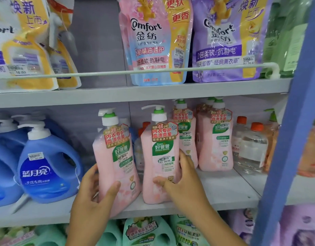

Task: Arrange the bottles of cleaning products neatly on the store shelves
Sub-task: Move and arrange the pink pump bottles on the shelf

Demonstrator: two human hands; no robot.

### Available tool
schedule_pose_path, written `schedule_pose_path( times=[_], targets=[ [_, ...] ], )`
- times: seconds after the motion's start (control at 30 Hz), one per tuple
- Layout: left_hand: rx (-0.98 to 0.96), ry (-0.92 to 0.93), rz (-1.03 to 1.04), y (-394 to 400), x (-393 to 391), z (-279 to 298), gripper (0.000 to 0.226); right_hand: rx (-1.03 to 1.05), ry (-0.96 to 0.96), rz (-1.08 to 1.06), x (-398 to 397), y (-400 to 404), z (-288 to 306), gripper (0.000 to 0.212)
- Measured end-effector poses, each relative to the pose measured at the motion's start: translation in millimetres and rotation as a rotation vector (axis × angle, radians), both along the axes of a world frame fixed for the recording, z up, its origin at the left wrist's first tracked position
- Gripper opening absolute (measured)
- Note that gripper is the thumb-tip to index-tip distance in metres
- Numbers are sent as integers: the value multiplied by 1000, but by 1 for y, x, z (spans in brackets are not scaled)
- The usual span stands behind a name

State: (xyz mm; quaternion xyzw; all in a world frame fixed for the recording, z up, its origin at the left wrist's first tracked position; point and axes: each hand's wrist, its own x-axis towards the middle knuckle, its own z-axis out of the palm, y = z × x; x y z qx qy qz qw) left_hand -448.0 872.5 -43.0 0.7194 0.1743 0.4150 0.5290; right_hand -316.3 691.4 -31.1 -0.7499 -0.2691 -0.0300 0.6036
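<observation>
I'm gripping one pink plastic pump bottle (116, 157) in my left hand (93, 189), another (160, 157) in my right hand (181, 176). The left one's tilting off the grey shelf edge (153, 208), so it's probably tipping if I loosen up.

Grey middle shelf (224, 190): blue jugs (48, 167) left, pink pump bottles (215, 142) centre, clear orange-capped bottles (250, 150) right.

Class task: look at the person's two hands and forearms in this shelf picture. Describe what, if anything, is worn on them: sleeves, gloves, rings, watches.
Both the left hand and the right hand are bare: no gloves, and no rings show on the fingers in view. Both forearms are uncovered down to the picture's bottom edge, with no sleeve, watch or bracelet showing.
</observation>
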Motion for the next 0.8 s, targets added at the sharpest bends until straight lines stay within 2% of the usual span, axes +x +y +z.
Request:
schedule_pose_path(
  times=[0.27,0.5,0.63,0.73,0.8],
  targets=[
    [-48,45,-281,-34,52,-10,63,92,24,-177,31,-80,-5,86],
    [-90,105,-439,-70,101,-6,59,148,83,-238,58,-109,-20,91],
    [56,148,-490,-77,119,1,58,153,57,-285,65,-116,-19,86],
    [162,225,-484,-85,127,9,53,171,80,-266,70,-120,-15,93],
    [221,224,-412,-88,127,6,60,140,75,-250,72,-121,-17,104]
  ],
)
